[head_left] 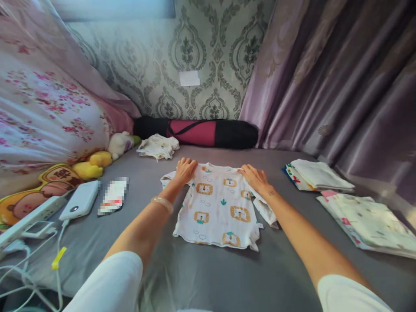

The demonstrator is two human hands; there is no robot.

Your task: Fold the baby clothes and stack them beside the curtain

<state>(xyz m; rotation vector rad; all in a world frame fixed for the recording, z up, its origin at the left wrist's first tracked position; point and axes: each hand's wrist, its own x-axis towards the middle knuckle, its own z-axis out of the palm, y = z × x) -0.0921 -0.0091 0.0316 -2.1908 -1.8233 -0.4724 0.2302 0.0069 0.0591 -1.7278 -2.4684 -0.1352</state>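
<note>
A small white long-sleeved shirt (214,203) with orange lion faces and green plants lies spread flat on the grey bed sheet (208,277). Its neckline is at the far end and its hem faces me. My left hand (186,169) is closed on the left shoulder, and a pale bangle circles that wrist. At the opposite shoulder, my right hand (255,177) has its fingers curled on the cloth. Both sleeves lie out to the sides, partly under my arms. The fingertips are partly hidden.
A crumpled white garment (159,146) lies far left, before a black-and-red long bag (195,132). Folded clothes (321,174) and another folded pile (373,221) sit right. At left are a power bank (80,200), a power strip (32,221), cables and plush toys (87,167).
</note>
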